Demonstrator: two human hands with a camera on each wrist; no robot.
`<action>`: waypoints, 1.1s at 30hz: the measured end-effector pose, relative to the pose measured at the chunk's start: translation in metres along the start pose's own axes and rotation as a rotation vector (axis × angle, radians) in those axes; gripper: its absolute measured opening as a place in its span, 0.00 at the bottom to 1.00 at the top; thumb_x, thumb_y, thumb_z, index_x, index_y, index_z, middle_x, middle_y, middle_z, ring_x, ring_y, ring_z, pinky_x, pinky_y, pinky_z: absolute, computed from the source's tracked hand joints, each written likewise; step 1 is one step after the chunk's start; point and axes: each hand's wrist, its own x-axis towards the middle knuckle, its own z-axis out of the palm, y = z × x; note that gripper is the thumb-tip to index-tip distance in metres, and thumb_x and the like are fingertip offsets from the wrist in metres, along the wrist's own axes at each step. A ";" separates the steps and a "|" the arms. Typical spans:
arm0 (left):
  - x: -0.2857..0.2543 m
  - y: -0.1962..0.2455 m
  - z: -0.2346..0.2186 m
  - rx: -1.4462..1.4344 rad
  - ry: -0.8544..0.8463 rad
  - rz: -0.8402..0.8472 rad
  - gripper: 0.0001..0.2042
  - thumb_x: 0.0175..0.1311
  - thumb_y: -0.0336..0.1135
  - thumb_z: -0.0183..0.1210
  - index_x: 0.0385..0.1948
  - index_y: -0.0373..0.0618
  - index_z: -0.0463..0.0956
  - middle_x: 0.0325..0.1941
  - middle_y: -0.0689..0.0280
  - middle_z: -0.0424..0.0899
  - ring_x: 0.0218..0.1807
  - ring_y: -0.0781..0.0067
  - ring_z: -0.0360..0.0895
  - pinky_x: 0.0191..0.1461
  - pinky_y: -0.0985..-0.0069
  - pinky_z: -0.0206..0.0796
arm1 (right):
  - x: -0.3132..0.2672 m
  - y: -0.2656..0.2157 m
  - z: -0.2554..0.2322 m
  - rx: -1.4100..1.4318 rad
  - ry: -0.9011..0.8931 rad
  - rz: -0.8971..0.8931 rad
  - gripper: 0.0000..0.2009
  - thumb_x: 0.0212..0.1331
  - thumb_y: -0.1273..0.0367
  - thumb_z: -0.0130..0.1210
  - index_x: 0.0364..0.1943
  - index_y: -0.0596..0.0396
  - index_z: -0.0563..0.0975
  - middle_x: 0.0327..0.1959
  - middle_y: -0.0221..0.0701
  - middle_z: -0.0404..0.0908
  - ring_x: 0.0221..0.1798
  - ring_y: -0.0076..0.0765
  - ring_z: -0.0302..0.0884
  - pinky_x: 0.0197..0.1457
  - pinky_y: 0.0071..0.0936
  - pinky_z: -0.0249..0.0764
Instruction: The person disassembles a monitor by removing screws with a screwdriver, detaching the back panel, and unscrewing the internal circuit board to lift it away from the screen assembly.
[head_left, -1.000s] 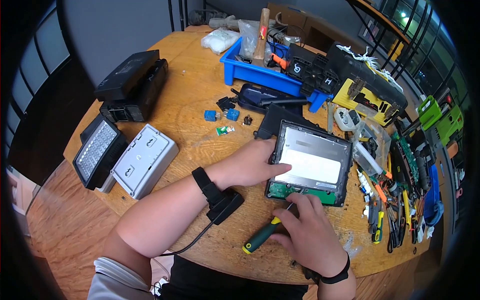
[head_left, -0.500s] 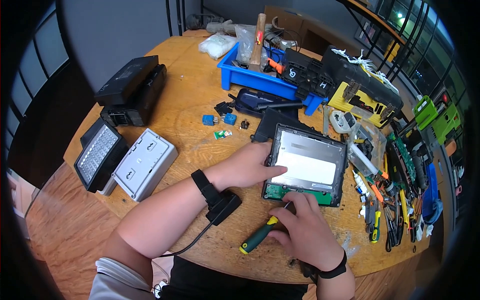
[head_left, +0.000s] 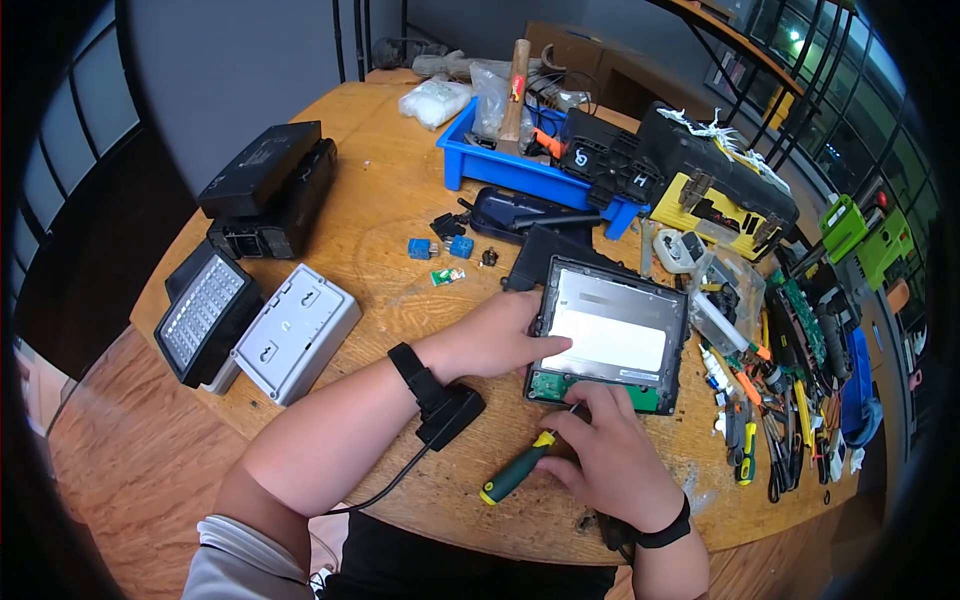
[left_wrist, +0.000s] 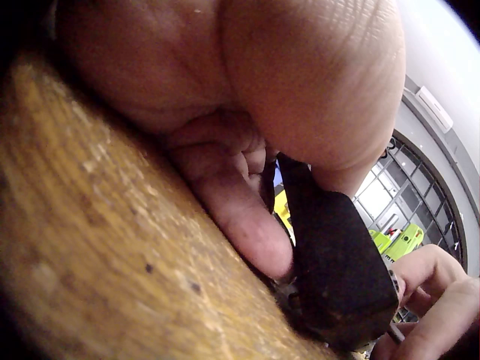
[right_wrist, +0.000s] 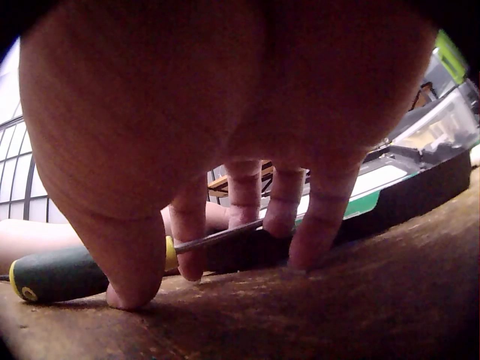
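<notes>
A flat display panel (head_left: 612, 330) with a silver back and a green circuit board (head_left: 640, 398) along its near edge lies at the table's front. My left hand (head_left: 495, 335) grips its left side, thumb over the silver back and the other fingers curled low by the edge. My right hand (head_left: 612, 455) has a green-and-yellow screwdriver (head_left: 515, 472) between its thumb and fingers. The screwdriver's shaft points at the board, where my fingers hide its tip. In the right wrist view the thumb crosses in front of the handle (right_wrist: 64, 274), close to the tabletop.
Black device housings (head_left: 265, 190), an LED lamp (head_left: 203, 318) and a white box (head_left: 298, 335) stand at left. Behind the panel are blue relays (head_left: 420, 248) and a blue tray (head_left: 540, 170) with a hammer. Many tools, including another screwdriver (head_left: 747, 455), crowd the right side.
The head view has shifted slightly, so the tabletop things sit lower in it. The panel appears a little further left. Both hands keep nearly the same hold.
</notes>
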 end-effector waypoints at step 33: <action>-0.001 0.003 -0.002 -0.010 -0.019 0.023 0.20 0.69 0.39 0.64 0.54 0.32 0.74 0.37 0.58 0.85 0.32 0.73 0.84 0.32 0.76 0.79 | 0.001 0.002 0.002 0.016 0.020 -0.025 0.18 0.51 0.65 0.72 0.45 0.52 0.80 0.52 0.39 0.69 0.59 0.52 0.67 0.61 0.42 0.72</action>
